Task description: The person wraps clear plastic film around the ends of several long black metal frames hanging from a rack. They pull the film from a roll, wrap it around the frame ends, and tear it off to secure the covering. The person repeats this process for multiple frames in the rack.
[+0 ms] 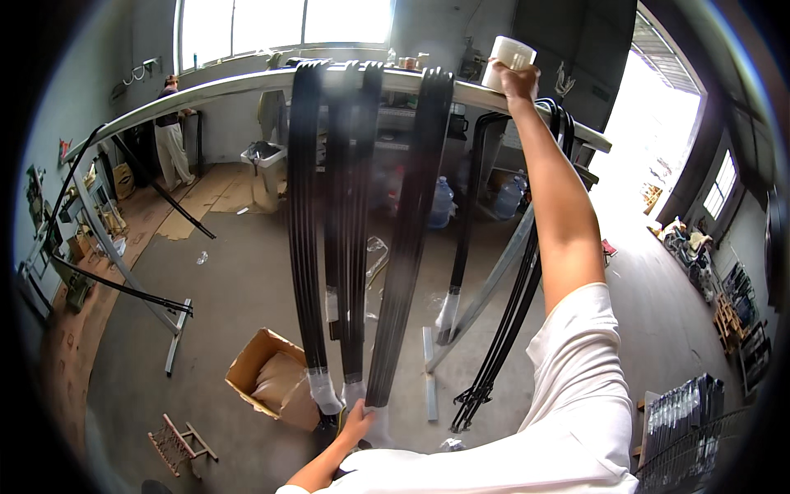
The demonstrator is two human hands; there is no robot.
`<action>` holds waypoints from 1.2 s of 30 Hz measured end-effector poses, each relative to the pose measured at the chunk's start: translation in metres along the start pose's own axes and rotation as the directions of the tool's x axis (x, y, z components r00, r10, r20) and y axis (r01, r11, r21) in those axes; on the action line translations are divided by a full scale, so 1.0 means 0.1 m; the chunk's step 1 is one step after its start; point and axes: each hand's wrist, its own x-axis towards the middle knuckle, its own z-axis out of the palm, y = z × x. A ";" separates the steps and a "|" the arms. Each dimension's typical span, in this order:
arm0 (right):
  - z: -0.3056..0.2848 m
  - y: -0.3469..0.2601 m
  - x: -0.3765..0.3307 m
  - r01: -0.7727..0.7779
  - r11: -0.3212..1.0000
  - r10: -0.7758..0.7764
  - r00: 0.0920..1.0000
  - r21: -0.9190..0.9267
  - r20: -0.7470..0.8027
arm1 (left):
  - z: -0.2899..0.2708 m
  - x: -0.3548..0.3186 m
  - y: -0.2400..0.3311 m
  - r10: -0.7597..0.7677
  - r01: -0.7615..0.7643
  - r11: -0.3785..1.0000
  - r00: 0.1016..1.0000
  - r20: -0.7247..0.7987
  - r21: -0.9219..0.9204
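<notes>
Long black strips hang in bundles over a metal rail [247, 84], their lower ends wrapped in clear plastic. My left hand [355, 425] is closed around the lower end of the nearest black strip bundle [409, 239], just by its wrapped tip. At the rail's right part, my outstretched right hand [518, 82] grips a whitish roll of plastic film [513, 53]. The roll is at rail height; whether it rests on the rail I cannot tell. Left of my held bundle hang other black bundles [306, 222], with loose black strips [502, 329] to the right.
An open cardboard box [247, 375] and a small wooden stool [183, 445] stand on the floor at lower left. Slanted metal legs [481, 300] support the rack. Far left, another person [170, 136] stands near a white bin [265, 169]. Wrapped black pieces [679, 428] are stacked lower right.
</notes>
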 end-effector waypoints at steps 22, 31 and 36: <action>-1.74 -0.22 -6.98 -0.531 -0.626 0.486 0.307 0.571 0.818 | -0.54 -0.40 0.42 0.144 -0.148 0.984 0.989 -0.038 -0.100; -1.65 -0.36 -7.16 -0.684 -0.454 0.523 0.314 0.571 0.792 | -0.86 -0.44 0.74 0.047 0.161 0.855 0.923 0.383 -0.493; -1.65 -0.39 -7.16 -0.700 -0.409 0.508 0.358 0.585 0.783 | -0.88 -0.42 0.66 0.020 0.229 0.802 0.912 0.409 -0.551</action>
